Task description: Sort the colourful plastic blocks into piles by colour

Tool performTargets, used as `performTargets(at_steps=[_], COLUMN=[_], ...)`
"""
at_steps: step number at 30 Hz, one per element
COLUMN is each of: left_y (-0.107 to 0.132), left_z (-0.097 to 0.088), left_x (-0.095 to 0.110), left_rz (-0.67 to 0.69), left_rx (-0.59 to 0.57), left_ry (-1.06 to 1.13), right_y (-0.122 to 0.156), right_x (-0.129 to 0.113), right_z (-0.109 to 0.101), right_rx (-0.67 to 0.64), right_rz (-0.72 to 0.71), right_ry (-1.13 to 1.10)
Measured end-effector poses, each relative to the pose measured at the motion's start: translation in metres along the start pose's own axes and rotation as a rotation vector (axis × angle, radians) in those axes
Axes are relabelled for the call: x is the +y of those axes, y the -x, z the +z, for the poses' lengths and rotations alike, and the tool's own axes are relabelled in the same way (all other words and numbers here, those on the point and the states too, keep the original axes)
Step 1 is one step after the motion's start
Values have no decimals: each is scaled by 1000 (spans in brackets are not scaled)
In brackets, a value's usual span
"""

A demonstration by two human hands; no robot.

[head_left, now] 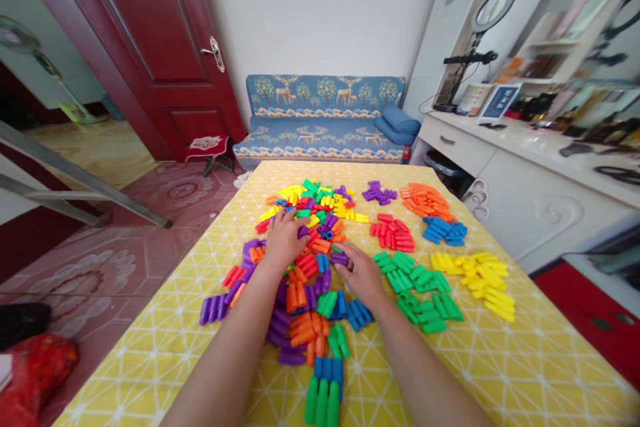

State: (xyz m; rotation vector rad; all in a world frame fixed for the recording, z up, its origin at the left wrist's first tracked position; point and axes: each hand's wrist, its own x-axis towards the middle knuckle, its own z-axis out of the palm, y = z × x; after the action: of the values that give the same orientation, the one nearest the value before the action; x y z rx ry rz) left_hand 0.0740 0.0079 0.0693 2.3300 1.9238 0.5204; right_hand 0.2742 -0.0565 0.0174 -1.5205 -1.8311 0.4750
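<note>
A mixed pile of short coloured plastic tubes point(309, 263) covers the middle of the table. My left hand point(285, 237) reaches into its far left part, thumb and fingers closing around a purple tube point(303, 231). At the pile's right side, my right hand point(362, 271) grips another purple tube point(339, 258) between thumb and fingers. Single-colour groups lie to the right: green tubes point(425, 307), red tubes point(393, 233), yellow tubes point(483, 278), blue tubes point(444, 231), orange tubes point(425, 201) and purple tubes point(379, 193). My fingertips are partly hidden among the tubes.
The table wears a yellow patterned cloth point(165, 353). Nearest me, green tubes point(322, 401) stick out from blue ones. Behind the table stands a blue sofa point(320, 130); a white dresser point(540, 180) is at right, a red stool point(209, 147) at left.
</note>
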Motion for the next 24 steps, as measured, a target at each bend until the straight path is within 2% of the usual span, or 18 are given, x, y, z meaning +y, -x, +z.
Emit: performTargets(at_steps=[3, 9, 10, 12, 14, 16, 20, 24], left_y=[14, 34, 34, 34, 33, 33, 34, 33], left_z=[1, 18, 20, 23, 23, 23, 25, 25], left_x=[6, 13, 13, 10, 7, 6, 6, 5], left_rz=[-33, 21, 22, 27, 36, 45, 52, 67], left_rx=[85, 127, 135, 147, 163, 183, 219, 272], left_ry=[37, 95, 98, 102, 103, 109, 134, 197], right_y=[0, 4, 6, 10, 14, 17, 16, 12], right_x=[4, -1, -4, -12, -23, -32, -36, -19], right_z=[6, 4, 0, -9, -16, -18, -6, 8], right_rx=[52, 233, 222, 93, -73, -157, -126, 60], right_rz=[-6, 15, 19, 15, 1, -10, 27, 68], right_ry=[-59, -272, -283, -238, -108, 35, 111, -147])
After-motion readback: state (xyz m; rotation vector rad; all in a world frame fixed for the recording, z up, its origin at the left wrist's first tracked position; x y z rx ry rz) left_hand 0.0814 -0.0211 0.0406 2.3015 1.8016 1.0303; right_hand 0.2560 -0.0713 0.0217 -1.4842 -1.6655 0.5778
